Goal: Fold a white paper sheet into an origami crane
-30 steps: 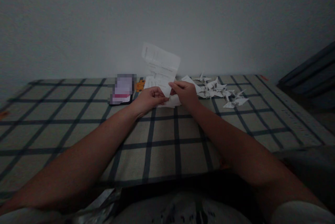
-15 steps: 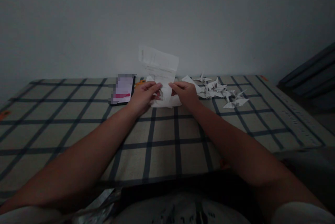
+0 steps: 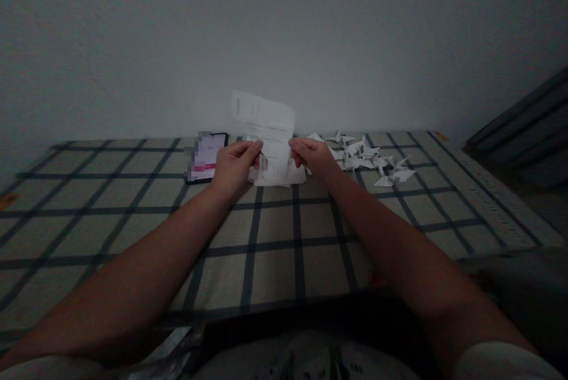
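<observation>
A printed white sheet of paper (image 3: 268, 119) stands upright between my hands, its top leaning back toward the wall. My left hand (image 3: 237, 161) pinches its left edge between thumb and fingers. On the other side, my right hand (image 3: 313, 155) pinches the right edge. More white paper (image 3: 297, 177) lies on the cloth behind and below the held sheet, partly covered by it. Just right of my right hand sits a cluster of folded paper cranes (image 3: 359, 155), with one crane (image 3: 396, 174) a little nearer to me.
A phone (image 3: 206, 158) with a lit screen, partly pixelated, lies left of my left hand. The checked cloth (image 3: 275, 250) covers the table, which meets a plain wall (image 3: 284, 31) at the back. Dark slatted shapes (image 3: 528, 131) stand at the far right.
The held sheet has come slightly down and to the left, and looks flatter. My left hand has shifted a little left, widening the gap between the hands. The view has tilted slightly.
</observation>
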A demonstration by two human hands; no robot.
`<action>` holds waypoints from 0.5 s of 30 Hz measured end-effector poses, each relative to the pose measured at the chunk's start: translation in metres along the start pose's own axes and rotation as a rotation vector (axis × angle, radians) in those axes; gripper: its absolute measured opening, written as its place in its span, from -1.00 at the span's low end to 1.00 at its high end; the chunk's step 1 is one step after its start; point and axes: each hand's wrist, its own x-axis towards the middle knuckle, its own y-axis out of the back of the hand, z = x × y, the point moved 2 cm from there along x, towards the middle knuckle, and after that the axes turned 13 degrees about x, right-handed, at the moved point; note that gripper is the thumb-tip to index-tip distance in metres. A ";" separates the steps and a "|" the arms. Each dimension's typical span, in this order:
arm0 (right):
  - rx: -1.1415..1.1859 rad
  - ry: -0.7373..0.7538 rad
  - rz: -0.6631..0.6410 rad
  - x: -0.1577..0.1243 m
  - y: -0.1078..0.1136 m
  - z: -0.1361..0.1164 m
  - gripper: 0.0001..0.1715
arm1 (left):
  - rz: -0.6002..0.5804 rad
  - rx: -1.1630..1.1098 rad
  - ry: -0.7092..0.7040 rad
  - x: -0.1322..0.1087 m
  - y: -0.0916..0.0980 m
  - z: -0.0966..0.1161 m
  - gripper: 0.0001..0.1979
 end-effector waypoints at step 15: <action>-0.043 0.081 -0.029 -0.006 0.001 -0.032 -0.41 | -0.074 -0.139 0.017 0.004 0.012 0.031 -0.61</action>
